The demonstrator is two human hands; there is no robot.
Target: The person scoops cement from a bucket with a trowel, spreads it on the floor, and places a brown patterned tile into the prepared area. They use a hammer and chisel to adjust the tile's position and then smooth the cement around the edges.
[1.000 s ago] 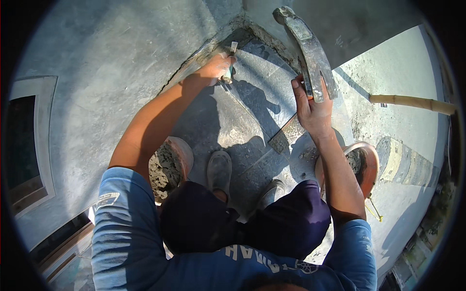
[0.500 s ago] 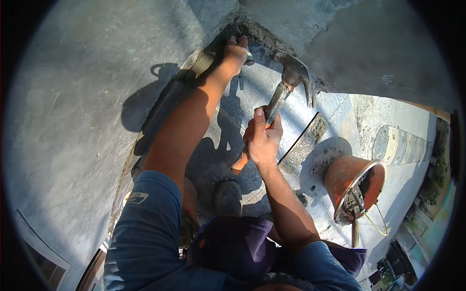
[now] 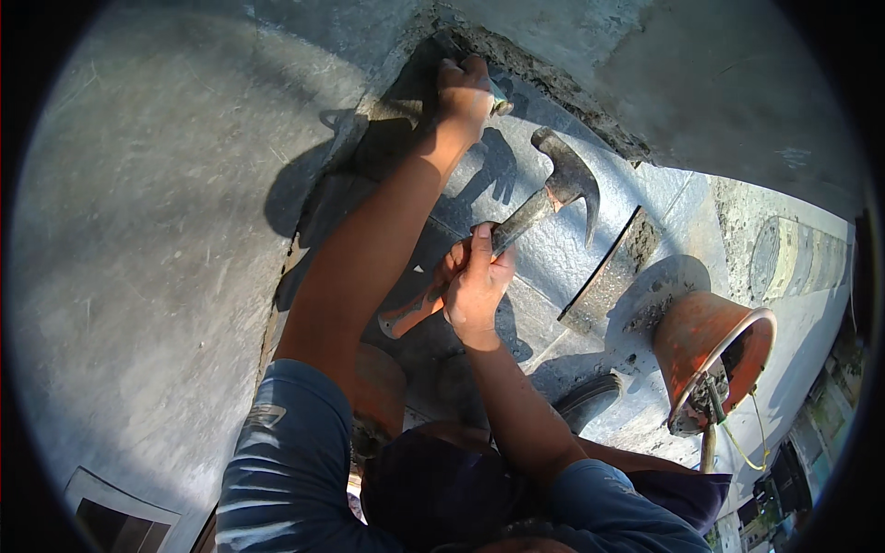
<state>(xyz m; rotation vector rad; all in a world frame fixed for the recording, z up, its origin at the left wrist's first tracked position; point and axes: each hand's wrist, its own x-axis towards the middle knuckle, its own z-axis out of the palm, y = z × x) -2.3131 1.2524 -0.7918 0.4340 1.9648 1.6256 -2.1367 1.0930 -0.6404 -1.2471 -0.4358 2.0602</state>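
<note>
My left hand (image 3: 464, 92) reaches into the corner at the top centre, closed around a chisel (image 3: 501, 105), with a short bit of its green handle showing and its far end in shadow. The chisel is beside a rough, crumbly mortar edge (image 3: 562, 69) along the foot of the upper wall. Lower down, my right hand (image 3: 475, 290) grips a claw hammer by its orange and metal handle. The hammer's dark head (image 3: 567, 180) is above grey, textured tiles (image 3: 530, 253), a short distance below and right of my left hand, not touching it.
Concrete walls (image 3: 157, 212) rise left and above. An orange bucket (image 3: 701, 341) with mortar, a tool and a yellow cord stands at the right; another orange bucket (image 3: 376, 373) is partly hidden by my left arm. A narrow gritty strip (image 3: 618, 263) lies across the floor.
My view has swung over the corner. My left hand is further up into it with the chisel; the hammer, upright at the right a second ago, now slants in front of me, head toward the corner.
</note>
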